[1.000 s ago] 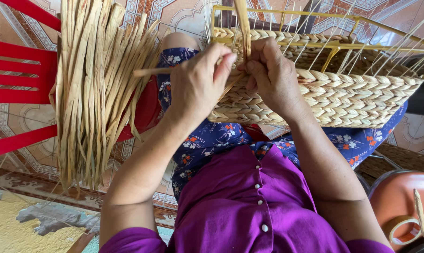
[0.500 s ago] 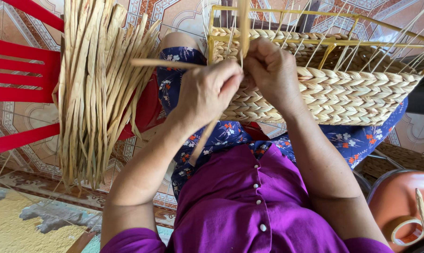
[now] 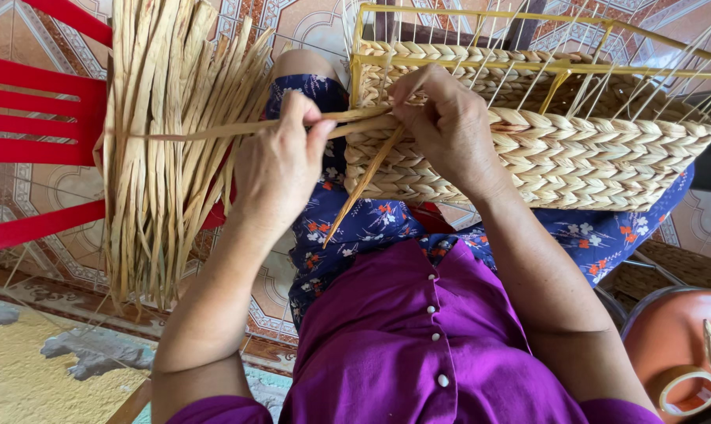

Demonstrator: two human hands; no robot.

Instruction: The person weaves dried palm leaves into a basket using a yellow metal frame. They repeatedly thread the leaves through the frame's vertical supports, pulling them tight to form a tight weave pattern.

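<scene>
I cannot see the fingertips of the right hand [image 3: 449,126], which curl closed against the half-woven basket [image 3: 559,157] resting on the lap, its far end cut off at the frame edge; whether they pinch a strand is hidden. The left hand [image 3: 281,169] is closed on a flat dried strand [image 3: 237,129] running sideways to the basket's yellow wire frame [image 3: 465,63]. A bundle of pale straw [image 3: 163,141] hangs beside a red chair [image 3: 33,110].

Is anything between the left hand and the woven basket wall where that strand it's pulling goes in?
Nothing visible. The left hand pinches the strand, which runs unobstructed to the basket, where the right hand holds it at the weave. The loose straw bundle hangs behind.
</scene>
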